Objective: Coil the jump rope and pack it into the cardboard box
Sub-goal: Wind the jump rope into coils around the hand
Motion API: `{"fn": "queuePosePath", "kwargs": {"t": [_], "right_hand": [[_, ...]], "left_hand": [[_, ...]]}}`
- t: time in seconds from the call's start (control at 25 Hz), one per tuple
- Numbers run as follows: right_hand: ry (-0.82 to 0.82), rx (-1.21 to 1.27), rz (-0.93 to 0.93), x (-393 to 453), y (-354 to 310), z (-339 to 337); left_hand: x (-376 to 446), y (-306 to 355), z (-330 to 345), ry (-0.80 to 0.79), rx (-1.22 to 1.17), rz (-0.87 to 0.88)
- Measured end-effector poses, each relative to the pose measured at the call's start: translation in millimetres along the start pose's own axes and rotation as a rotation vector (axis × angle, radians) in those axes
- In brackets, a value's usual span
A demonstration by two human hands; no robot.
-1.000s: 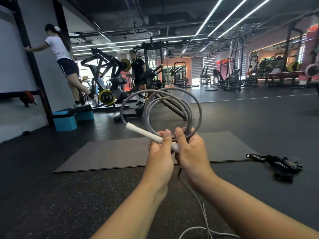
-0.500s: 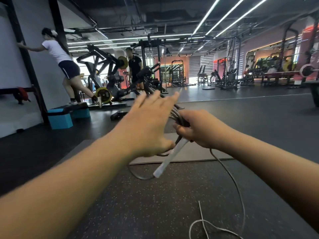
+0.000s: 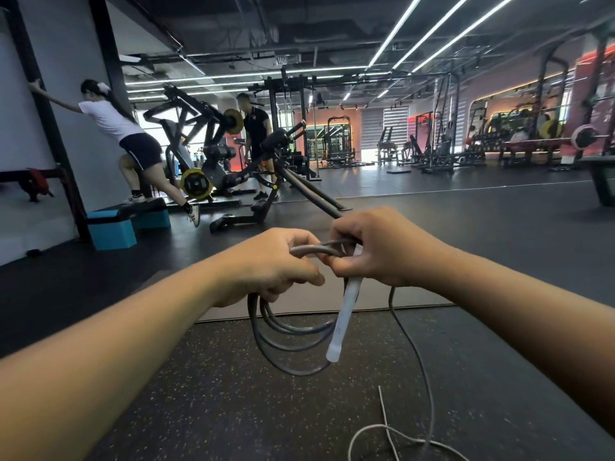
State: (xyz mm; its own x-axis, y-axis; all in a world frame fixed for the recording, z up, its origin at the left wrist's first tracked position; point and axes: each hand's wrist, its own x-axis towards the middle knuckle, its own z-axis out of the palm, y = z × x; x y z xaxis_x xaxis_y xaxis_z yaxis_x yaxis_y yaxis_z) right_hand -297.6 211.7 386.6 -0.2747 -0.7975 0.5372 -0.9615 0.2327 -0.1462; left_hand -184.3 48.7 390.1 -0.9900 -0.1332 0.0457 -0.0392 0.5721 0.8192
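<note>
The grey jump rope (image 3: 286,341) hangs in several loops below my hands. My right hand (image 3: 376,247) grips the top of the coil together with the white handle (image 3: 344,314), which points down. My left hand (image 3: 266,264) holds the coil's left side, fingers curled round the strands. A loose length of rope (image 3: 412,354) trails from my right hand down to the floor, where its pale end (image 3: 386,430) lies in a loop. No cardboard box is in view.
A brown mat (image 3: 366,302) lies on the dark speckled floor just beyond my hands. Blue step blocks (image 3: 113,227) and weight machines (image 3: 213,161) stand at the left, with two people near them. Racks and a barbell (image 3: 585,136) line the far right.
The coil swung from standing above my hands to hanging below them. My left hand let go, reached forward open, then took hold of the coil's left side. The handle now points down.
</note>
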Motion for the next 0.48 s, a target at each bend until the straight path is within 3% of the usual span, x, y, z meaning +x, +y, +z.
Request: {"fn": "queuePosePath", "kwargs": {"t": [0.12, 0.32, 0.48], "right_hand": [[-0.003, -0.036, 0.018, 2, -3, 1], [0.008, -0.025, 0.067, 7, -1, -4], [0.004, -0.051, 0.043, 9, 4, -1]], "left_hand": [[-5, -5, 9, -0.048, -0.011, -0.017], [-17, 6, 7, 0.29, 0.048, 0.252], [-21, 21, 11, 0.253, 0.304, 0.222]]}}
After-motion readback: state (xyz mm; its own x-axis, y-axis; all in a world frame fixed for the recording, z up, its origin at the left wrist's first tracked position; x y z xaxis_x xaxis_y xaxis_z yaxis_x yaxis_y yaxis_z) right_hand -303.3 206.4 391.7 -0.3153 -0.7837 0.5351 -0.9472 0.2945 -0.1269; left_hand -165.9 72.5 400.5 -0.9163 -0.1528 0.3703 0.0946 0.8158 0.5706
